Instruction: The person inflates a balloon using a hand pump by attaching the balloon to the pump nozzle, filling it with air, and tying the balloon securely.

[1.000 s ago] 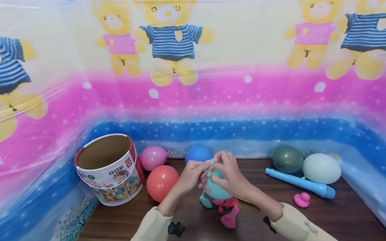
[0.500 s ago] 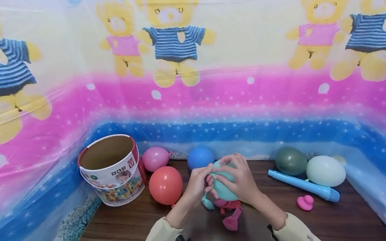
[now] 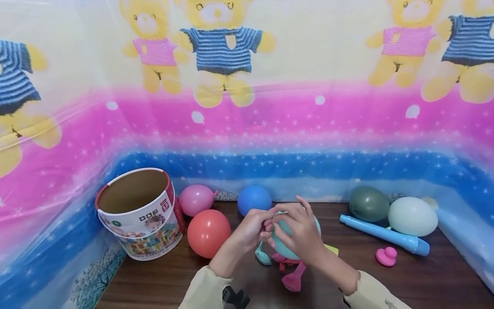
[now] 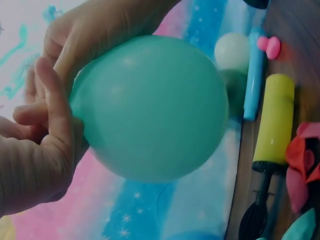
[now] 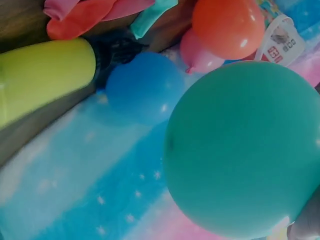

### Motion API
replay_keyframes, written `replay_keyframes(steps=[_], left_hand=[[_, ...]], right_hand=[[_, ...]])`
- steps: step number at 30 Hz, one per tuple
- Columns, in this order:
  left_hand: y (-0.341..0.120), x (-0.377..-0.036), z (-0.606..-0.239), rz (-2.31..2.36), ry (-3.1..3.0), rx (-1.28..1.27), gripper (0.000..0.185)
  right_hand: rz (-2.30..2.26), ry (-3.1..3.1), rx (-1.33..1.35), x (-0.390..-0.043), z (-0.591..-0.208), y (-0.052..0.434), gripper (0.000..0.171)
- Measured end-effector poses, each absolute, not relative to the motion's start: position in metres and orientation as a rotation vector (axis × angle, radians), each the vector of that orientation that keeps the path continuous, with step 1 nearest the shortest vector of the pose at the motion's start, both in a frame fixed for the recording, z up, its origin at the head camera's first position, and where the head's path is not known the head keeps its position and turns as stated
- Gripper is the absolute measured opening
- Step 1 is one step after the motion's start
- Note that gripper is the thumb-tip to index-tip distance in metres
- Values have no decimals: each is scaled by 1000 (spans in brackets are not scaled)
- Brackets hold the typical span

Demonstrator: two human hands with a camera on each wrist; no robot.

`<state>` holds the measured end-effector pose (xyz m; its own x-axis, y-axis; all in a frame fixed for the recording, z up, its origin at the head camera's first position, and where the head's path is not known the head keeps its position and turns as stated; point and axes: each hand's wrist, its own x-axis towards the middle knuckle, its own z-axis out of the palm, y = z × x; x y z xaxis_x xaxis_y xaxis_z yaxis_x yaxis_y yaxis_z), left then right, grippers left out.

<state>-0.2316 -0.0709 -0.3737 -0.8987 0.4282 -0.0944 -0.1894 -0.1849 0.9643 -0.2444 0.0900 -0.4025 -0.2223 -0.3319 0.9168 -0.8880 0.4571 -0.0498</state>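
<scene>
An inflated teal balloon (image 4: 155,110) is held above the table between both hands. My left hand (image 3: 251,229) grips its neck end with curled fingers. At the same end, the fingers of my right hand (image 3: 302,234) pinch the neck, with one finger raised. The fingertips of the two hands meet there, and the neck itself is mostly hidden by them. Seen from the right wrist, the balloon's round side fills the lower right. Flat balloons lie on the table below: a pink one (image 3: 293,279) and a teal one (image 3: 263,255), with red ones beside them.
A yellow hand pump (image 4: 276,112) lies near the flat balloons. Inflated red (image 3: 209,234), pink (image 3: 197,200), blue (image 3: 254,199), dark green (image 3: 368,203) and pale mint (image 3: 413,216) balloons surround the work. A bucket (image 3: 148,240) stands left; a blue tube (image 3: 386,235) and pink knob-shaped piece (image 3: 387,256) lie right.
The right hand has shifted slightly right and turned over the balloon, its finger now raised. The balloon has moved a little right, and the yellow pump's end shows beside the right wrist.
</scene>
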Motion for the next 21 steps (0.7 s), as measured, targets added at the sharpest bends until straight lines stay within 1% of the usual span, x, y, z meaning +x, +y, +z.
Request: replay_keyframes(steps=[2,4,8,12,16,19,21], left_hand=[[-74,-234,-371,2095,1720,301,45],[-76,-237,-369,2071,1735,309,46],[-76,-246,-370,2053,1732,283,46],[-68,-253,-373,2074,1746,247,46],[-59,-247,-373,2078,1800,249,45],[-57,-239,-371,2089,1803,256,43],[-57,-235,-368,2109,1783,260,43]], right_hand=[[831,-1819,1025,-245,-400,88,14],[934,-1857,1016,-245,-398,89,6],[1138,-1981,967,-244,-394,94,13],[1234,-2107,881,-245,-391,102,14],[1101,-2138,890,-252,-393,106,11],[919,-2145,969,-252,-396,109,7],[806,-2154,1026,-250,-397,112,8]])
